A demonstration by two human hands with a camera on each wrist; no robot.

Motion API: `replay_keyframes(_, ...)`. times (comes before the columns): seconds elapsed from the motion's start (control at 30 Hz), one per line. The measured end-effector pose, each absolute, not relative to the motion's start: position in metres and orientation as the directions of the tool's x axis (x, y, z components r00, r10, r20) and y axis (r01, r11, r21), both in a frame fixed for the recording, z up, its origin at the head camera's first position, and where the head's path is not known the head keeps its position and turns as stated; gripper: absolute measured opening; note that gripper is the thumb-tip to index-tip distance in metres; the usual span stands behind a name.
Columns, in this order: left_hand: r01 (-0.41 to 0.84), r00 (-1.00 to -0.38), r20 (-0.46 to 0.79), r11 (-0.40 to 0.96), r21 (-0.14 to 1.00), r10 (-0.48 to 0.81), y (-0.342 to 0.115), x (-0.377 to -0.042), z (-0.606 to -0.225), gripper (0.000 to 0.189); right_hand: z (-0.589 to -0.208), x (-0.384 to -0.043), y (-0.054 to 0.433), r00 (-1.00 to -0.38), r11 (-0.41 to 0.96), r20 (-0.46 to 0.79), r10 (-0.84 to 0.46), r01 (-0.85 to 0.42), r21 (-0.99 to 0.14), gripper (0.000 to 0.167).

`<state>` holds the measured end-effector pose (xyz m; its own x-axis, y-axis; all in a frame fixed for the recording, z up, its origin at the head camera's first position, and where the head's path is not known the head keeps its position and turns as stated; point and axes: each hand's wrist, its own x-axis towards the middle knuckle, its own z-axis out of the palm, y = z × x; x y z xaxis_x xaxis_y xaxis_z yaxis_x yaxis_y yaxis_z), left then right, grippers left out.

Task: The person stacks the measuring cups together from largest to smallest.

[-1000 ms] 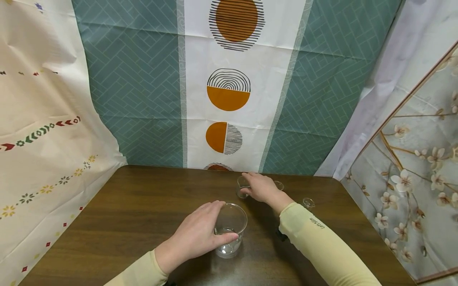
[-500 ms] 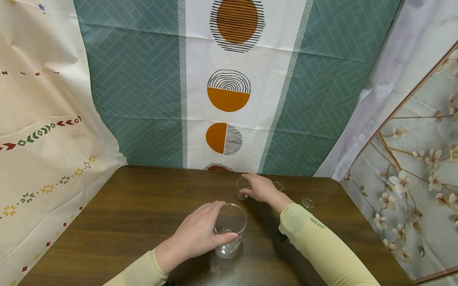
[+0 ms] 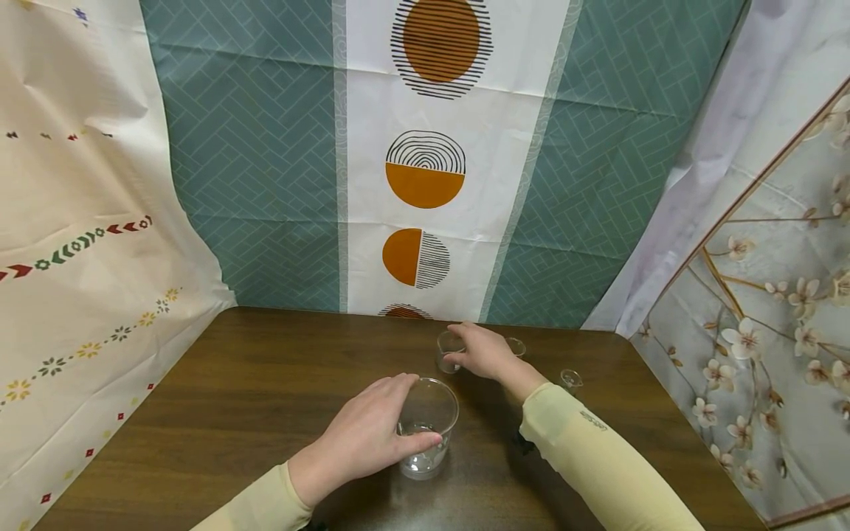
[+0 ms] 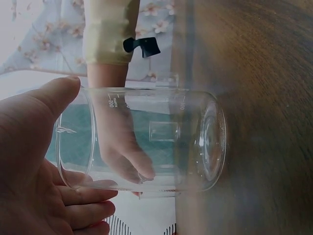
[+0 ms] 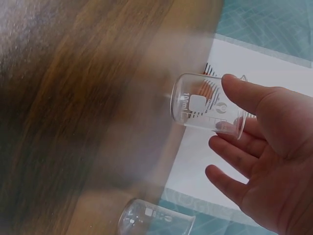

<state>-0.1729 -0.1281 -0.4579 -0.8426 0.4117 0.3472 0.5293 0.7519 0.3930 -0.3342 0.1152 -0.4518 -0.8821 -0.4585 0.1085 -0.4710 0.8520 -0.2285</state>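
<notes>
In the head view my left hand (image 3: 368, 431) holds a large clear glass beaker (image 3: 425, 459) near its rim, thumb on one side and fingers on the other. The beaker stands upright on the brown table. Farther back, my right hand (image 3: 488, 350) grips a smaller glass beaker (image 3: 448, 361) by its upper part. White print on this small beaker (image 5: 195, 100) reads 100 ml in the right wrist view. Through the wall of the large beaker (image 4: 156, 142), the left wrist view shows my right hand (image 4: 124, 156).
Another glass beaker (image 3: 517, 344) stands just behind my right hand, partly hidden by it. A tiny spouted beaker (image 3: 571, 378) sits farther right. The wooden table (image 3: 265, 369) ends at a patterned cloth backdrop (image 3: 265, 258), with more cloth on both sides.
</notes>
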Motion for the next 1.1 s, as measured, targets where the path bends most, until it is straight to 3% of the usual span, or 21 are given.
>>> replay_keyframes(0.6,0.517,-0.852,0.223,0.702,0.489,0.473,-0.136,-0.172,-0.451,0.098,-0.444,-0.321,0.126,-0.873,0.831,0.165,-0.460,-0.488,-0.267,0.066)
replay_keyframes(1.1,0.511,-0.860,0.258,0.722,0.467,0.441,-0.133,-0.170,-0.449,0.095,-0.429,-0.297,0.128,-0.869,0.835,0.202,-0.451,-0.491,-0.250,0.066)
